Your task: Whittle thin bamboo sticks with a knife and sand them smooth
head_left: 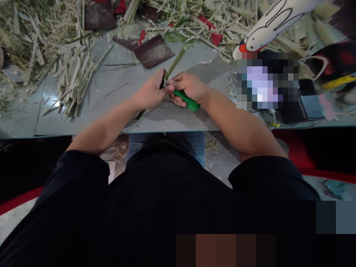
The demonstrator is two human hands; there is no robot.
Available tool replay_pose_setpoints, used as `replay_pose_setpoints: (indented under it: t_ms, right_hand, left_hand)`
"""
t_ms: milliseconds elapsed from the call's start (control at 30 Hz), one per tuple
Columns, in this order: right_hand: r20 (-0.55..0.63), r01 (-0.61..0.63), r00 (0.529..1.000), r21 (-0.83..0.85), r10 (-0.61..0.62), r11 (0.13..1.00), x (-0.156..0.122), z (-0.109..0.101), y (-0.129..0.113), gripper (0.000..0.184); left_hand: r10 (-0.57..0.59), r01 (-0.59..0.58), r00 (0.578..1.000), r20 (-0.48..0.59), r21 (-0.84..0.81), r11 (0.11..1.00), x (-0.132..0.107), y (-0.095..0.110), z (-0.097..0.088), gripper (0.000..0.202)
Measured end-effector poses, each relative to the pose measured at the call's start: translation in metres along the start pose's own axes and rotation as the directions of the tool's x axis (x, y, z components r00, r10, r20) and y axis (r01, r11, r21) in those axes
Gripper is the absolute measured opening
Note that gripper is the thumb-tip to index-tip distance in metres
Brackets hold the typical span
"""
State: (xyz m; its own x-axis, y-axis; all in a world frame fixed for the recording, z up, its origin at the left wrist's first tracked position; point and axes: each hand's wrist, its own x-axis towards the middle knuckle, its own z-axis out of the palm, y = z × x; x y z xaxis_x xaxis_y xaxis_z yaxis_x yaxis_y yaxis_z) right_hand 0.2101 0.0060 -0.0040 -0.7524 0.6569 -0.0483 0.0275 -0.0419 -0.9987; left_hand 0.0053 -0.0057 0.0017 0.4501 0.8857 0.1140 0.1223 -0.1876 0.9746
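My left hand (151, 89) is closed around a flat greenish strip (175, 62), probably bamboo. The strip slants up and to the right out of my grip, and a short dark end shows below my palm. My right hand (190, 88) is wrapped round the green handle of a utility knife (191, 103). Both hands meet over the grey tabletop, fingertips touching or nearly so. The knife's blade lies between the fingers, close to the strip, mostly hidden. Just beyond my hands lies a dark brown sheet (154, 51), perhaps sandpaper.
On the left is a pile of thin pale strips (73, 79). Shavings (183, 15) and red scraps (217, 39) cover the far side. A white tumbler with a rabbit drawing (267, 31) leans in at upper right, near a blurred-out screen and a dark phone-like device (310, 99).
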Motion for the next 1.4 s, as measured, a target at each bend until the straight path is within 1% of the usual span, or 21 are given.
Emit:
replay_pose_setpoints:
  t_ms: [100, 167, 200, 267, 333, 400, 500, 567, 633, 700, 800, 867, 900, 967, 1033, 1100, 1167, 1233, 1300, 1333, 1400]
  right_hand:
    - [-0.107, 0.041, 0.994, 0.018, -0.038, 0.999, 0.002, 0.006, 0.0, 0.062]
    - [-0.156, 0.077, 0.985, 0.03, -0.071, 0.997, 0.004, 0.008, 0.0, 0.061]
    - [-0.147, 0.08, 0.986, 0.033, -0.074, 0.996, 0.003, 0.008, 0.0, 0.06]
    - [-0.074, 0.041, 0.997, 0.027, -0.039, 0.999, 0.002, 0.005, 0.0, 0.061]
    - [0.007, -0.013, 1.0, 0.015, 0.013, 1.0, 0.0, 0.001, -0.002, 0.064]
    - [0.033, -0.036, 0.999, 0.01, 0.036, 0.999, -0.002, 0.0, -0.004, 0.066]
    - [-0.054, -0.019, 0.998, 0.007, 0.02, 1.0, -0.002, 0.006, -0.006, 0.064]
    - [-0.165, 0.044, 0.986, 0.022, -0.04, 0.999, 0.0, 0.012, -0.005, 0.064]
    - [-0.202, 0.101, 0.975, 0.043, -0.091, 0.994, 0.002, 0.014, -0.005, 0.066]
    - [-0.132, 0.089, 0.988, 0.063, -0.08, 0.994, 0.002, 0.012, -0.005, 0.066]
    - [0.045, 0.017, 0.999, 0.081, -0.02, 0.997, 0.0, 0.003, -0.005, 0.066]
    - [0.084, 0.022, 0.996, 0.093, -0.03, 0.995, 0.0, 0.0, -0.004, 0.066]
    - [0.073, 0.037, 0.996, 0.097, -0.044, 0.995, 0.0, 0.0, -0.003, 0.065]
    - [0.002, 0.073, 0.997, 0.092, -0.074, 0.993, 0.001, 0.002, -0.001, 0.061]
    - [-0.089, 0.099, 0.992, 0.079, -0.092, 0.992, 0.002, 0.005, 0.002, 0.059]
    - [-0.14, 0.098, 0.986, 0.062, -0.088, 0.993, 0.003, 0.006, 0.002, 0.059]
    - [-0.103, 0.065, 0.993, 0.058, -0.059, 0.996, 0.002, 0.004, 0.001, 0.061]
    - [0.001, 0.022, 1.0, 0.067, -0.022, 0.998, 0.0, 0.002, -0.002, 0.063]
    - [0.082, -0.008, 0.997, 0.077, 0.002, 0.997, -0.002, 0.0, -0.004, 0.066]
    - [0.087, -0.012, 0.996, 0.083, 0.004, 0.997, -0.002, -0.001, -0.004, 0.066]
    - [0.028, 0.009, 1.0, 0.097, -0.011, 0.995, 0.0, 0.0, -0.002, 0.067]
  left_hand:
    - [0.063, -0.049, 0.99, -0.123, 0.115, 0.992, 0.003, -0.001, 0.001, 0.058]
    - [0.031, -0.014, 0.991, -0.133, 0.129, 0.992, 0.002, 0.002, 0.0, 0.058]
    - [0.008, 0.006, 0.993, -0.119, 0.118, 0.993, 0.002, 0.003, -0.001, 0.058]
    - [-0.01, 0.018, 0.997, -0.08, 0.106, 0.994, 0.0, 0.006, -0.002, 0.06]
    - [0.017, -0.011, 0.998, -0.056, 0.11, 0.994, -0.002, 0.005, -0.002, 0.061]
    - [0.058, -0.052, 0.997, -0.047, 0.114, 0.992, -0.002, 0.003, -0.001, 0.061]
    - [0.087, -0.079, 0.994, -0.063, 0.127, 0.989, 0.0, -0.001, -0.001, 0.057]
    - [0.078, -0.065, 0.993, -0.084, 0.149, 0.987, 0.0, 0.001, -0.001, 0.055]
    - [0.056, -0.041, 0.995, -0.086, 0.169, 0.985, -0.001, 0.006, -0.002, 0.053]
    - [0.035, -0.02, 0.997, -0.073, 0.197, 0.98, -0.002, 0.011, -0.003, 0.05]
    - [0.02, -0.007, 0.999, -0.05, 0.258, 0.966, -0.005, 0.014, -0.003, 0.046]
    - [0.055, -0.041, 0.997, -0.046, 0.268, 0.963, -0.006, 0.012, -0.002, 0.045]
    - [0.072, -0.055, 0.996, -0.055, 0.272, 0.961, -0.005, 0.011, -0.002, 0.044]
    - [0.095, -0.065, 0.991, -0.092, 0.283, 0.957, -0.004, 0.009, -0.001, 0.042]
    - [0.093, -0.049, 0.986, -0.139, 0.286, 0.957, -0.003, 0.008, -0.001, 0.039]
    - [0.073, -0.03, 0.986, -0.153, 0.267, 0.963, -0.001, 0.009, -0.001, 0.037]
    - [0.028, 0.002, 0.992, -0.124, 0.233, 0.972, -0.001, 0.01, -0.003, 0.036]
    - [-0.009, 0.022, 0.998, -0.068, 0.194, 0.981, -0.002, 0.01, -0.004, 0.035]
    - [0.004, 0.0, 1.0, -0.027, 0.168, 0.986, -0.003, 0.008, -0.004, 0.037]
    - [0.026, -0.021, 0.999, -0.025, 0.171, 0.985, -0.003, 0.007, -0.004, 0.038]
    - [0.069, -0.054, 0.995, -0.066, 0.206, 0.977, -0.002, 0.005, -0.003, 0.04]
